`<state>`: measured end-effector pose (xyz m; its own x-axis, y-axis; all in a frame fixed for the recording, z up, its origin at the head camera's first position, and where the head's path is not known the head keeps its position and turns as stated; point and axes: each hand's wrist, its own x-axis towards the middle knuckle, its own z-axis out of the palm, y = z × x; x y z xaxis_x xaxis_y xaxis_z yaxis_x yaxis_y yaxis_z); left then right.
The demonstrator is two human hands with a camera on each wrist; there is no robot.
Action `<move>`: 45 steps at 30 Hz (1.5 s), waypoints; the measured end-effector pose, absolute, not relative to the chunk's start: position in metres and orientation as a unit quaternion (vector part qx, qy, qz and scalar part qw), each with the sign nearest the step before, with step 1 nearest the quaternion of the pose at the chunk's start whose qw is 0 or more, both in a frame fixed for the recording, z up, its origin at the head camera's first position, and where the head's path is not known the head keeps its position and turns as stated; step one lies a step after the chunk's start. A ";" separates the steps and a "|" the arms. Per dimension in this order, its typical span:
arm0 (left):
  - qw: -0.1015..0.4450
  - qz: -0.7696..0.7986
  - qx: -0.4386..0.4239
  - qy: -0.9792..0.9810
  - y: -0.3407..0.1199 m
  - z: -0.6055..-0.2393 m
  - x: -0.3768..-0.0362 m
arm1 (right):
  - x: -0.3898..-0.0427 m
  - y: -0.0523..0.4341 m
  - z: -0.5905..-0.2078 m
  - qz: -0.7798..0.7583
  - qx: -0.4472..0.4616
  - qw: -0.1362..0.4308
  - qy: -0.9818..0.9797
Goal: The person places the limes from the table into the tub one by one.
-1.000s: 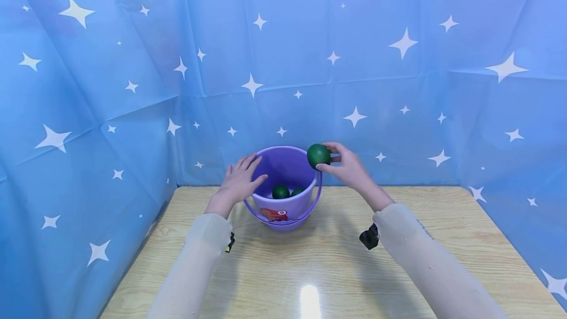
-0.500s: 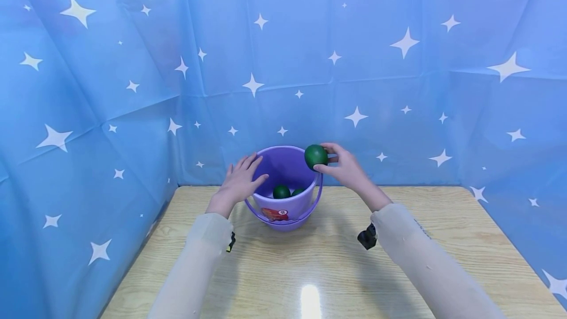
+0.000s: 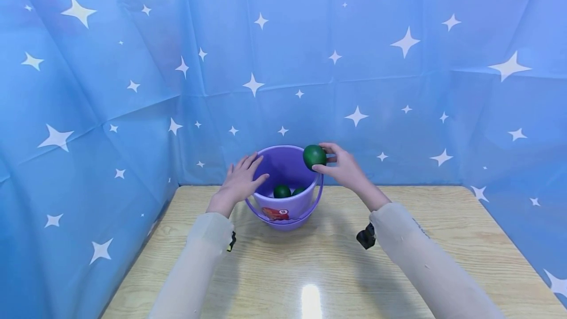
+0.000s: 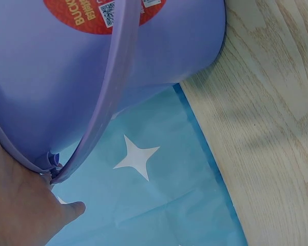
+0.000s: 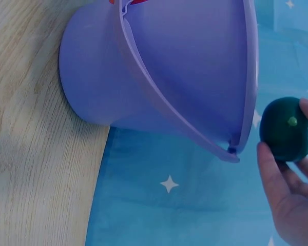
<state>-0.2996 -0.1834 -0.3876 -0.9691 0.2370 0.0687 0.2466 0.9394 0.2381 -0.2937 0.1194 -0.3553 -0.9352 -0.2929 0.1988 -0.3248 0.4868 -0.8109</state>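
Note:
A purple bucket [image 3: 298,207] stands upright at the back of the table, its handle [image 3: 320,196] hanging down in front. Inside, two dark green round fruits [image 3: 282,191] show at the bottom. My left hand [image 3: 236,183] rests at the bucket's left rim with fingers extended; in the left wrist view its thumb [image 4: 74,209] sticks out near the handle's hinge. At the right rim, my right hand [image 3: 347,167] pinches another green fruit [image 3: 313,156] between thumb and fingers. A small pale spot shows on that fruit [image 5: 277,136] in the right wrist view, just beyond the rim.
The wooden table [image 3: 274,270] ends at the back against a blue curtain [image 3: 288,53] with white stars, which also closes in both sides. A red label [image 3: 275,213] is on the bucket's front. Dark wrist devices [image 3: 366,237] hang under the sleeves.
The right hand has shifted slightly left with the green fruit, bringing it further over the bucket's right rim. My left hand stays at the left rim.

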 end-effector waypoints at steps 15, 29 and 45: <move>0.021 -0.125 -0.123 -0.984 -0.182 -0.387 -0.300 | -0.295 0.117 -0.356 0.485 0.186 0.014 -0.854; 0.021 -0.124 -0.122 -0.984 -0.182 -0.386 -0.299 | -0.294 0.121 -0.355 0.496 0.193 0.021 -0.846; 0.017 -0.131 -0.121 -0.984 -0.182 -0.388 -0.298 | -0.290 0.127 -0.356 0.495 0.194 0.026 -0.846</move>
